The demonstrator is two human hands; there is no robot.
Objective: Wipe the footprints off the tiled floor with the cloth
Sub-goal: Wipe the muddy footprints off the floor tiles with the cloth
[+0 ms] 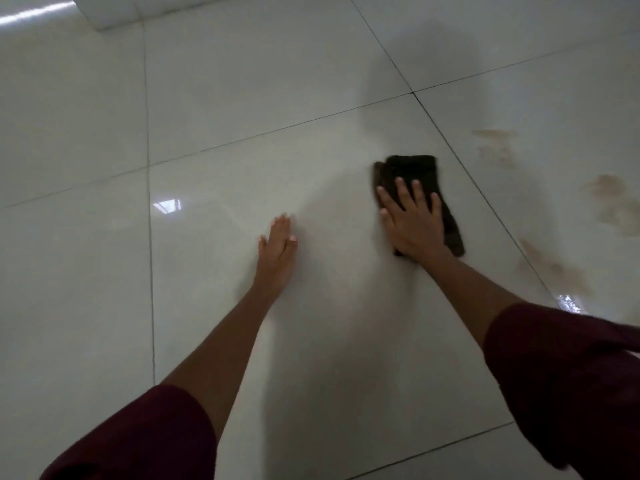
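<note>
A dark brown folded cloth lies on the glossy pale tiled floor, right of centre. My right hand presses flat on top of the cloth, fingers spread, covering its near half. My left hand rests palm down on the bare tile to the left of the cloth, fingers together, holding nothing. Brownish footprint smears mark the tile to the right of the cloth. More footprint marks and a smear lie further right and nearer.
A white wall base or block stands at the far left corner. Dark grout lines cross the floor. Dark red sleeves cover both upper arms. A wet bright glint shows near the right forearm.
</note>
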